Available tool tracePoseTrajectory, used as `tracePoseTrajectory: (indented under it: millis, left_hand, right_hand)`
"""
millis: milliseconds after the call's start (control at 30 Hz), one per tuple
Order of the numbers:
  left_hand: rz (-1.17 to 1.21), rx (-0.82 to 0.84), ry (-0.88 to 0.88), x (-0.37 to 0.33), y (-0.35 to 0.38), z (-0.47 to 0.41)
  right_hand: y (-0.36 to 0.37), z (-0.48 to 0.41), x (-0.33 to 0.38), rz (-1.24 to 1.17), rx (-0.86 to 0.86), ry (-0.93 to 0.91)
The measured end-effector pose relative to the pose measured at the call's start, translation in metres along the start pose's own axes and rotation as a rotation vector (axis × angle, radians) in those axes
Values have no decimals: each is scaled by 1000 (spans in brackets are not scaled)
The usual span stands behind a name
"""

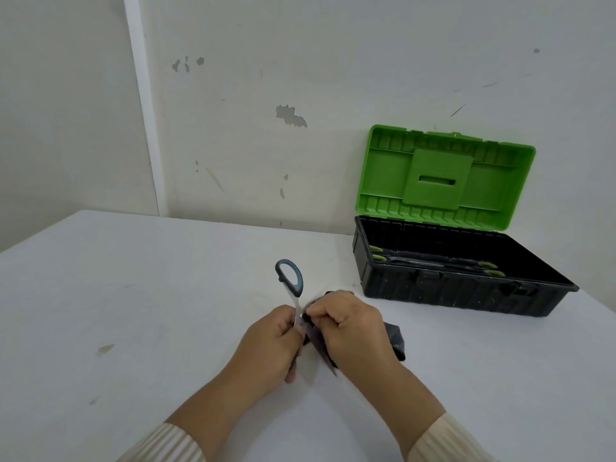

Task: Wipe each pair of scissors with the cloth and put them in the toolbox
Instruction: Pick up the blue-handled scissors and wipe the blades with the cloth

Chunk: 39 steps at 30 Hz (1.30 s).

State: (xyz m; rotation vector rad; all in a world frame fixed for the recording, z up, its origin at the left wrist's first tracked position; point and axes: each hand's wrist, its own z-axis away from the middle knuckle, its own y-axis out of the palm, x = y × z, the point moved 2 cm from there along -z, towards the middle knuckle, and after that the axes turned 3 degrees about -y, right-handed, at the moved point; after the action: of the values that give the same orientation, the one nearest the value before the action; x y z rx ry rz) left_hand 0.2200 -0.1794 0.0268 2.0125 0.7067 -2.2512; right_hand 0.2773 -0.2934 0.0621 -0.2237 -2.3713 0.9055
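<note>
Wipe-down in progress at white table (pixel 133 311). Grips one pair of scissors (pixel 299 282) in left hand (pixel 270 338), fingers curled round its lower part, blue-grey handle loop pointing up and away. Pinches dark cloth (pixel 395 341) against the steel with right hand (pixel 350 325), thumb and fingers closed on the fabric, loose end trailing onto the tabletop behind that hand. Blade tips mostly hidden under hands and cloth.

Off to the right, close to the wall (pixel 300 61): black toolbox (pixel 466 295), open, green lid (pixel 443 175) tilted back against the plaster. Inside, on the floor of the box, green-handled scissors (pixel 416 261), probably two pairs, judging by green loops at both ends; too dark in there to count for certain.

Looks well along, then: some pairs seemingly already stowed, this blue-handled pair mid-wipe and not yet boxed. Only pair in sight outside the box, so possibly the last of the batch, though impossible to say from one view. Left to do, by this reckoning: finish the pass along both blades, carry the pair across to the right, set it down beside the others. Nothing in view to say whether closing the lid belongs to the job. Cream ribbed sleeves (pixel 166 441) at the bottom edge.
</note>
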Motion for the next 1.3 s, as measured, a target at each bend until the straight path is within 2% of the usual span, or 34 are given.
tracePoseTrajectory:
  millis: [133, 233, 267, 367, 500, 700, 800, 900, 1000, 1133, 1200, 1300]
  left_hand:
    - [37, 0, -10, -1, 0, 0]
    - [76, -33, -34, -2, -4, 1]
    - [91, -37, -35, -3, -4, 0]
    - [74, -23, -23, -3, -1, 1]
    - [5, -13, 11, 0, 9, 2]
    - [-13, -11, 19, 0, 9, 2]
    - [-1, 6, 28, 0, 12, 2]
    - [123, -10, -38, 1, 10, 1]
    - [238, -117, -110, 2, -1, -4]
    - [331, -252, -114, 6, -18, -11]
    - [439, -314, -117, 7, -23, -13]
    - [667, -346, -134, 6, -23, -13]
  right_hand:
    - [9, 6, 6, 37, 73, -54]
    - [-2, 3, -5, -11, 121, 98]
    - [-8, 2, -6, -5, 88, 128]
    - [-13, 0, 2, 21, -99, 44]
    - [10, 0, -2, 37, 1, 26]
    - [15, 2, -3, 37, 21, 4]
    - [10, -3, -7, 76, -52, 28]
    - [18, 2, -7, 102, 7, -29]
    - [24, 10, -6, 62, 149, -42]
    - [12, 7, -18, 102, 309, 11]
    - [4, 8, -24, 113, 264, 64]
    - [4, 12, -15, 20, 63, 99]
